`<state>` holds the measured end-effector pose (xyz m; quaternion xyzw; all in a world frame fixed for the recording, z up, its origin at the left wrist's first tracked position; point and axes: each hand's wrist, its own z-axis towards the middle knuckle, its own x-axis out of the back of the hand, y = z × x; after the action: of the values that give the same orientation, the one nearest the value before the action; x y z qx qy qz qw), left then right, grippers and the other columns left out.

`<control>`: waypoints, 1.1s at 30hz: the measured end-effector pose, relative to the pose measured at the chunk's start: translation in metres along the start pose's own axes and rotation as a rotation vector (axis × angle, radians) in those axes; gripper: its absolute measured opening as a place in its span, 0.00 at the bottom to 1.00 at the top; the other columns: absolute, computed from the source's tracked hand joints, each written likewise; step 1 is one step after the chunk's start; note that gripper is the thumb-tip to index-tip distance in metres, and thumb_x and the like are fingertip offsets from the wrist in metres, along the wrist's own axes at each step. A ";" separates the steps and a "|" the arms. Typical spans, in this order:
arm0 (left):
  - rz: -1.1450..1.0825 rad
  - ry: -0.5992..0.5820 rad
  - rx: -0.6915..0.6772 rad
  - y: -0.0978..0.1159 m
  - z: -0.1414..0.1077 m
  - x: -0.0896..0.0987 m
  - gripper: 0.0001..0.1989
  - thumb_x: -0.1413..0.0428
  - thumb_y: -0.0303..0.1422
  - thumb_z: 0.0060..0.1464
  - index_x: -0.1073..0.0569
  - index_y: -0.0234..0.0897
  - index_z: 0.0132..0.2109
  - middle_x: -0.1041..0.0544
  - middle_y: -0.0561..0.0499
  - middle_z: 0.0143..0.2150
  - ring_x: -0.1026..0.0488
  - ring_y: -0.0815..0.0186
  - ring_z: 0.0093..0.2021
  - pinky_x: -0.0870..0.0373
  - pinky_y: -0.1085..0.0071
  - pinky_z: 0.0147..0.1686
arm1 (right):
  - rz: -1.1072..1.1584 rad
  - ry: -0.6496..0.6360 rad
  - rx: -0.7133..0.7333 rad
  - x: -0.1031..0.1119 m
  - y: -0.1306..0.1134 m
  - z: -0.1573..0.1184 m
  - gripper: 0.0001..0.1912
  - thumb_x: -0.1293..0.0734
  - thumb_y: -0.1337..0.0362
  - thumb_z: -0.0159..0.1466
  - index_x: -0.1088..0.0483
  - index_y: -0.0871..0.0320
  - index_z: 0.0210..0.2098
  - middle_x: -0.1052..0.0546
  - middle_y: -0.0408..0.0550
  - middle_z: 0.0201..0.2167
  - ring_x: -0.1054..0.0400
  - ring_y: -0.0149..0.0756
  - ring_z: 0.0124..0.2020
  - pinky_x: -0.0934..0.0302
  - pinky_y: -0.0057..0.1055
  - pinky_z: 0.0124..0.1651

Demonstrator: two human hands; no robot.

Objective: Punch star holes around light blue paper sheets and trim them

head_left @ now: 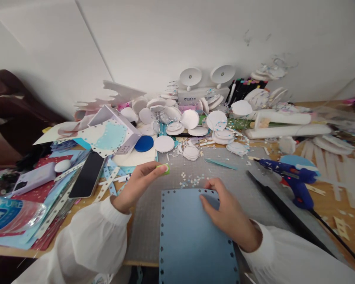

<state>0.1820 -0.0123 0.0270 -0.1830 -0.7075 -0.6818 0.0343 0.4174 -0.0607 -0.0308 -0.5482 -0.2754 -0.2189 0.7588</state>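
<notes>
My left hand (pixel 140 182) is closed on a small bright green craft punch (pixel 163 169), of which only the end shows past my fingertips. A blue sheet of paper (pixel 195 236) lies in front of me, with flower-shaped holes along its top, left and right edges. Its lower part reaches past the table's front edge. At the sheet's upper right corner, my right hand (pixel 227 215) grips the paper between thumb and fingers. Tiny punched paper bits (pixel 191 180) are scattered just beyond the top edge, on the grey cutting mat (pixel 148 213).
A blue glue gun (pixel 296 175) lies at right beside a long black strip (pixel 284 209). White paper discs (pixel 189 119) pile up along the back near a twin-headed white lamp (pixel 191 75). To the left are a phone (pixel 88 173), paper strips and a tilted lilac box (pixel 130 130).
</notes>
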 end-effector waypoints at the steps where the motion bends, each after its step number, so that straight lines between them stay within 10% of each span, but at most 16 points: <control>1: -0.002 -0.023 0.009 0.000 -0.001 -0.003 0.16 0.46 0.43 0.55 0.26 0.33 0.34 0.25 0.50 0.32 0.30 0.64 0.36 0.36 0.70 0.38 | -0.054 0.046 0.103 0.002 0.000 -0.002 0.10 0.38 0.69 0.61 0.41 0.55 0.41 0.29 0.50 0.38 0.34 0.43 0.40 0.38 0.42 0.43; 5: 0.104 -0.097 -0.062 0.001 -0.003 -0.018 0.15 0.44 0.43 0.54 0.26 0.34 0.31 0.25 0.51 0.31 0.30 0.65 0.35 0.36 0.71 0.37 | -0.110 0.086 0.406 0.008 -0.007 0.002 0.19 0.37 0.71 0.61 0.42 0.56 0.51 0.31 0.55 0.46 0.37 0.45 0.48 0.40 0.45 0.50; 11: 0.251 -0.166 -0.302 0.006 -0.009 -0.039 0.13 0.42 0.40 0.53 0.25 0.32 0.32 0.25 0.48 0.32 0.30 0.63 0.35 0.35 0.69 0.38 | 0.026 -0.074 0.488 -0.002 -0.022 0.018 0.21 0.39 0.68 0.65 0.43 0.54 0.57 0.31 0.54 0.47 0.35 0.43 0.49 0.37 0.42 0.50; 18: 0.163 -0.245 -0.348 0.007 -0.019 -0.029 0.11 0.43 0.37 0.55 0.27 0.33 0.41 0.25 0.46 0.38 0.30 0.62 0.40 0.35 0.68 0.42 | 0.330 0.013 0.236 -0.003 -0.031 0.012 0.12 0.34 0.66 0.61 0.37 0.53 0.45 0.29 0.49 0.40 0.32 0.39 0.40 0.35 0.35 0.39; 33: -0.113 -0.537 -0.104 0.006 -0.028 -0.021 0.12 0.44 0.38 0.54 0.30 0.33 0.30 0.30 0.53 0.28 0.34 0.68 0.32 0.37 0.73 0.37 | 0.914 -0.393 -0.018 -0.005 -0.044 -0.003 0.10 0.36 0.56 0.64 0.40 0.54 0.39 0.34 0.42 0.30 0.38 0.30 0.31 0.41 0.27 0.33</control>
<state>0.1979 -0.0440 0.0283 -0.3190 -0.6642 -0.6452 -0.2018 0.3866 -0.0765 -0.0032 -0.6501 -0.1429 0.2410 0.7063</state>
